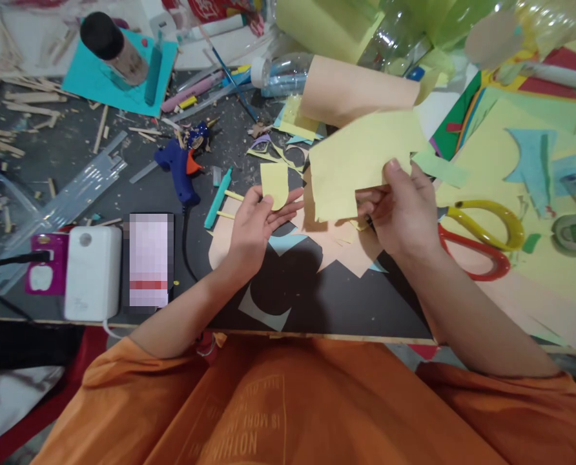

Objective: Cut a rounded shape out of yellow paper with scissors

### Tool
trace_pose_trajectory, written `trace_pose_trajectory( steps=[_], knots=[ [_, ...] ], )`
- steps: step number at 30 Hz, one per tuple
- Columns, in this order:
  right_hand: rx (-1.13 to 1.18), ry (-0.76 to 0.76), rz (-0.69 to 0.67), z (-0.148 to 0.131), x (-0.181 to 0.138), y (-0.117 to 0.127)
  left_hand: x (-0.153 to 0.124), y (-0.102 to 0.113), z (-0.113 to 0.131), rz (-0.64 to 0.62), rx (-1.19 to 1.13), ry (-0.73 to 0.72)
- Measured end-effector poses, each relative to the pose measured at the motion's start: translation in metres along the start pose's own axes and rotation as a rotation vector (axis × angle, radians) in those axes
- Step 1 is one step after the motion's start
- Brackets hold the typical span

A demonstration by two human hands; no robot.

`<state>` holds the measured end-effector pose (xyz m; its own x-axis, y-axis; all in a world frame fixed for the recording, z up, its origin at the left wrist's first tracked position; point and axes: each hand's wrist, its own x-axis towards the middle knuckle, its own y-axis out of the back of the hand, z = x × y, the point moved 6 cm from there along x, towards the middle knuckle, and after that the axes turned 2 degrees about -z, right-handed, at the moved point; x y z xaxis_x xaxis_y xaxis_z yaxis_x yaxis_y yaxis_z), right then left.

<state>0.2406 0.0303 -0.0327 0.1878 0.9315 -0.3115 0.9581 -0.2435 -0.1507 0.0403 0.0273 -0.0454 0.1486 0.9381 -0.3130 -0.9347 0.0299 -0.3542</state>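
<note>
Between thumb and fingers, my left hand (254, 223) holds a small yellow paper piece (274, 181) with one rounded end. My right hand (407, 200) pinches a larger yellow paper sheet (365, 152) by its lower right side; a corner of this sheet is cut out. Both papers are held above the dark table. Scissors (482, 239) with one yellow and one red handle loop lie just right of my right wrist, their blades hidden. A teal marker (217, 197) rests left of my left hand. Paper scraps (350, 248) lie beneath the hands.
A blue glue gun (179, 168), a phone (148, 258) and a white power bank (93, 272) sit on the left. A plastic bottle (283, 74) partly wrapped in peach paper lies behind. Coloured paper (501, 155) covers the right side. Wood sticks (31, 103) litter the far left.
</note>
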Motion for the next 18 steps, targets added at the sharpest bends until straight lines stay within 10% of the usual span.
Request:
trace_pose_trajectory(
  steps=[11,18],
  knots=[
    [0.011,0.023,-0.084,0.01,-0.003,-0.003,-0.002,-0.01,-0.002,-0.142,0.043,0.012],
    [0.128,0.016,-0.049,0.0,-0.005,-0.007,0.0,0.005,0.006,-0.016,0.141,-0.13]
  ],
)
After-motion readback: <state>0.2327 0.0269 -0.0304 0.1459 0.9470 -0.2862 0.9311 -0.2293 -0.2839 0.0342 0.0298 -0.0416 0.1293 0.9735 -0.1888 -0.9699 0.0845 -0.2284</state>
